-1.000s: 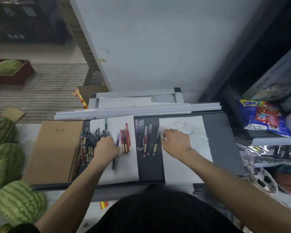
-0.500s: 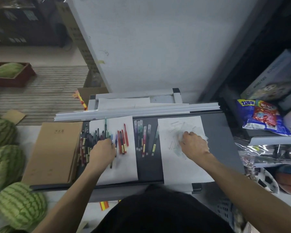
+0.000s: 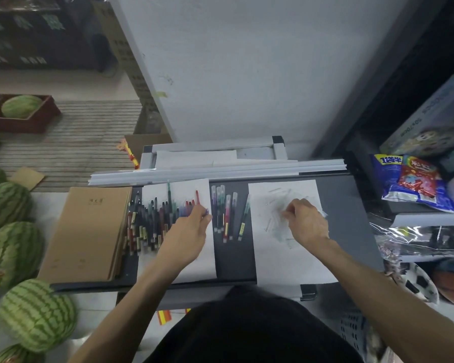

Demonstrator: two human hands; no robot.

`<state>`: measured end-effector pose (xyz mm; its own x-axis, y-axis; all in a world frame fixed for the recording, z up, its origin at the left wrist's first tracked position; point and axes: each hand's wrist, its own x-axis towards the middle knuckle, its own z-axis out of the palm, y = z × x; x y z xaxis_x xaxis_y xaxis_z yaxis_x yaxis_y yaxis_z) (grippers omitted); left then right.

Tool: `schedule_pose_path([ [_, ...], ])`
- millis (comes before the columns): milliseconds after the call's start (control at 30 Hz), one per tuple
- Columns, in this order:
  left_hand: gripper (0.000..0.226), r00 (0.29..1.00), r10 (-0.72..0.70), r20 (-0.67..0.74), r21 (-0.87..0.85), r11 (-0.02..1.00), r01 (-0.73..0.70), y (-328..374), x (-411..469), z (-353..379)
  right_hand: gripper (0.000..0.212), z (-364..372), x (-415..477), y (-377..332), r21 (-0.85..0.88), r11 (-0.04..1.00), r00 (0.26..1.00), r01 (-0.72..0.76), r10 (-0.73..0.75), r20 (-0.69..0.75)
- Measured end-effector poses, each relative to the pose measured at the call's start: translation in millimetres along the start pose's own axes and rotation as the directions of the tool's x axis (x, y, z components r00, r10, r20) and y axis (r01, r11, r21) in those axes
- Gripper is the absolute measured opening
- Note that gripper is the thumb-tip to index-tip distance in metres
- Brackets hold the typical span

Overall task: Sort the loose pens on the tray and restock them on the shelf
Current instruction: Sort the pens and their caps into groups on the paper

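Loose dark and red plastic pens (image 3: pixel 147 221) lie heaped on a white paper sheet (image 3: pixel 194 265) on the dark grey tray (image 3: pixel 346 205), sorting seemingly under way. The left hand (image 3: pixel 192 226) pinches a bluish pen (image 3: pixel 206 211), probably bound for the row of clear-barrelled pens (image 3: pixel 224 213) alongside; the right hand (image 3: pixel 307 221) curls over blurred clear bits (image 3: pixel 278 205), its grip impossible to tell.

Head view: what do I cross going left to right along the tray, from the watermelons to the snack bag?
watermelons → brown notebook stack → pile of loose pens → left hand → sorted row of pens on the bare dark tray → right hand, over the paper sheet → snack bag
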<state>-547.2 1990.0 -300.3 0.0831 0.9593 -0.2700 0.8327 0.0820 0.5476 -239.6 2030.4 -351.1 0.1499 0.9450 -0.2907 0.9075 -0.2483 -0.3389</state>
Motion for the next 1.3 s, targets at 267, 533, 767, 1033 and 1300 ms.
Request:
schedule_pose_path([
  [267, 0.022, 0.978, 0.208, -0.007, -0.190, 0.960, -0.206, 51.0, -14.9, -25.8, 0.013, -58.5, -47.5, -53.9, 0.864, 0.488, 0.983, -0.123, -0.059, 0.173],
  [533, 0.023, 0.931, 0.357, -0.081, -0.080, 0.929, -0.363, 74.0, -26.7, -58.8, 0.015, -104.3, -87.5, -77.0, 0.862, 0.502, 0.949, 0.074, -0.300, 0.093],
  [767, 0.021, 0.894, 0.431, -0.118, 0.023, 0.902, -0.432, 74.4, -26.7, -59.9, 0.016, -109.6, -88.0, -81.1, 0.837, 0.515, 0.954, 0.187, -0.299, -0.029],
  [1033, 0.024, 0.889, 0.445, -0.110, 0.058, 0.895, -0.441, 77.1, -24.6, -55.1, 0.019, -94.0, -89.3, -95.1, 0.791, 0.581, 0.940, 0.191, -0.341, 0.023],
  [1300, 0.032, 0.892, 0.445, -0.077, 0.103, 0.893, -0.437, 69.7, -15.3, -37.3, 0.034, -71.4, -85.7, -95.7, 0.767, 0.621, 0.958, 0.161, -0.286, 0.030],
])
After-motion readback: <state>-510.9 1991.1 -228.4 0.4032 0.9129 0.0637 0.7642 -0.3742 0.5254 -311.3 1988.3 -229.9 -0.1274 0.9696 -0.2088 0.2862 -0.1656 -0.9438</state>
